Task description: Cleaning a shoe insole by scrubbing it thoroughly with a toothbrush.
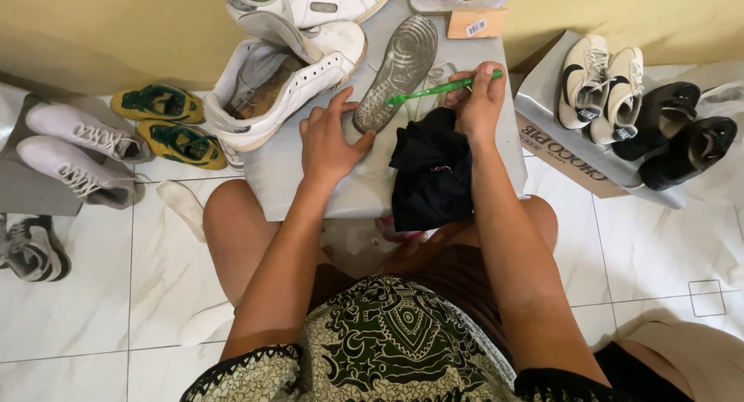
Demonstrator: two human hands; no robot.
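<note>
**Two hands over a grey board, toothbrush in the right**

Right hand point(479, 100): fingers closed around a green toothbrush point(438, 89), held level. Bristle end points left and lies at the edge of a grey insole point(397, 70) on the board point(310, 186). Contact between bristles and insole cannot be confirmed.

Left hand point(329, 138): fingers spread, palm down, flat on the board, holding nothing. Thumb just beside the insole's near end.

Black cloth point(434, 169): bunched under the right wrist, hanging over the board's near edge.

White shoe point(279, 84): on its side, up-left of the left hand, opening toward the camera. A second white shoe point(310, 0) lies behind it.

Floor: pairs of shoes on both sides, well apart from the hands.
</note>
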